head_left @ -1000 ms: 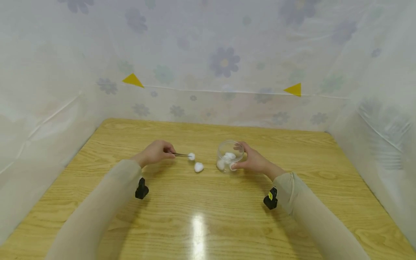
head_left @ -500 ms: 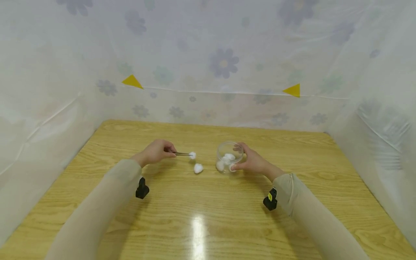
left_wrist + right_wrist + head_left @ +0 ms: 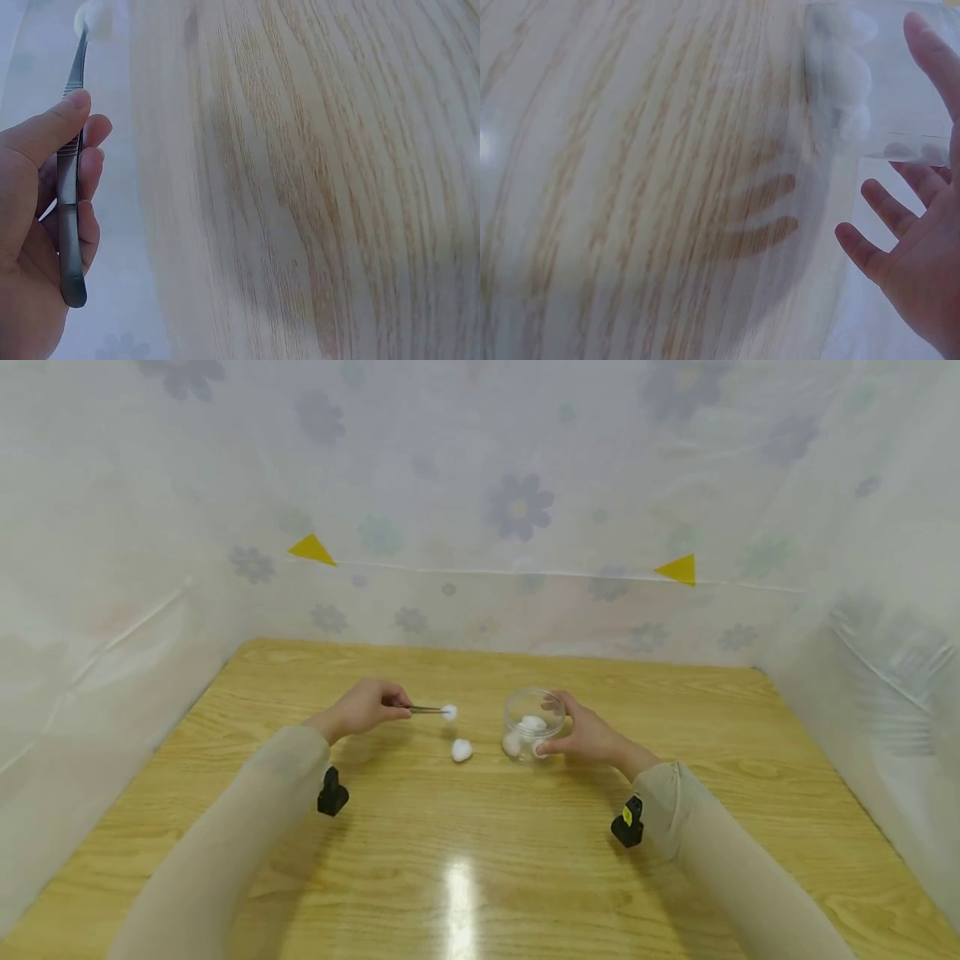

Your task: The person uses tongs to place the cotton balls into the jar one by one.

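The left hand (image 3: 365, 708) pinches steel tweezers (image 3: 426, 710) between thumb and curled fingers (image 3: 84, 161); in the left wrist view the thumb lies along the upper blade and the other fingers fold under it. The tips of the tweezers clamp a small white cotton ball (image 3: 448, 712), held just above the table (image 3: 465, 860) and to the left of the jar (image 3: 532, 723). The same ball shows blurred at the tweezer tips in the left wrist view (image 3: 95, 16).

The right hand (image 3: 588, 735) grips the clear jar from its right side, thumb in front and fingers round the back. In the right wrist view two fingers (image 3: 889, 210) are spread loosely off the glass, while another finger reaches up along the wall of the jar (image 3: 900, 90). The jar stands upright on the table with several cotton balls (image 3: 531, 723) inside it, seen pressed against the glass in the right wrist view.

A loose ball (image 3: 461, 750) lies on the table between the two hands, just left of the jar and below the held one, touching neither.

Both forearms wear pale sleeves (image 3: 247, 810), each with a black wrist camera (image 3: 331, 793). A flowered plastic sheet (image 3: 517, 506) walls the table on three sides, with two yellow triangles (image 3: 311, 550) on its back.
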{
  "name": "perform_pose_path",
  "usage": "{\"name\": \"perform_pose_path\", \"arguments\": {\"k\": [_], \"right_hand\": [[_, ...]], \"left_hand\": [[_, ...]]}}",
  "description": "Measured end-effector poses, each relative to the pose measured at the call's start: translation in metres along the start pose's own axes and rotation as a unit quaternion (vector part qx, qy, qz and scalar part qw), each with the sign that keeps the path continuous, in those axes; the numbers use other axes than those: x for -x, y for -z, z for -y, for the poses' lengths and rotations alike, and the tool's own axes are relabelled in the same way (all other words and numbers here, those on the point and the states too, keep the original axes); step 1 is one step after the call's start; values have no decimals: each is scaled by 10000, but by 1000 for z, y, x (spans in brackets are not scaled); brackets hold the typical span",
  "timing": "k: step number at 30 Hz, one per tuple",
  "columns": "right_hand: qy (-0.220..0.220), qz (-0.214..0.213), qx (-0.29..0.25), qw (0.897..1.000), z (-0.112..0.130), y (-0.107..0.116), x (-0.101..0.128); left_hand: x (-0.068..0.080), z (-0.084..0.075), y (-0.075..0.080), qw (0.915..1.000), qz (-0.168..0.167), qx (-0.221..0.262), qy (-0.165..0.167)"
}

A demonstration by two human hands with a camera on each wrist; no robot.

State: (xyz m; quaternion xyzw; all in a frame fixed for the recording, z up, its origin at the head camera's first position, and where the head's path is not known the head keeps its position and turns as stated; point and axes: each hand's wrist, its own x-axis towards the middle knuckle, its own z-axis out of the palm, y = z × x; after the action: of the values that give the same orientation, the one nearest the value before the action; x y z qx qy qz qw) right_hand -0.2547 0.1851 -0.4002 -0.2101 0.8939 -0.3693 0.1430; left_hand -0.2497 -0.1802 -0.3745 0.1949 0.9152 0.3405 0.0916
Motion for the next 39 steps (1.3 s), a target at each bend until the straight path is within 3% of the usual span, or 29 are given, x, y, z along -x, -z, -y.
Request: {"name": "perform_pose_path", "arguments": {"k": [24,33,39], "right_hand": [[40,37,-53,10000,-2,2,0],[39,24,-28,10000,-4,0,0],[-8,17,-31,10000,-2,0,1]], "left_hand": [[-8,-22,3,9998,38,159,-131],[-13,-32,4,9999,-70,43,-61],[-20,-40,2,9998,-41,-34,-183]]}}
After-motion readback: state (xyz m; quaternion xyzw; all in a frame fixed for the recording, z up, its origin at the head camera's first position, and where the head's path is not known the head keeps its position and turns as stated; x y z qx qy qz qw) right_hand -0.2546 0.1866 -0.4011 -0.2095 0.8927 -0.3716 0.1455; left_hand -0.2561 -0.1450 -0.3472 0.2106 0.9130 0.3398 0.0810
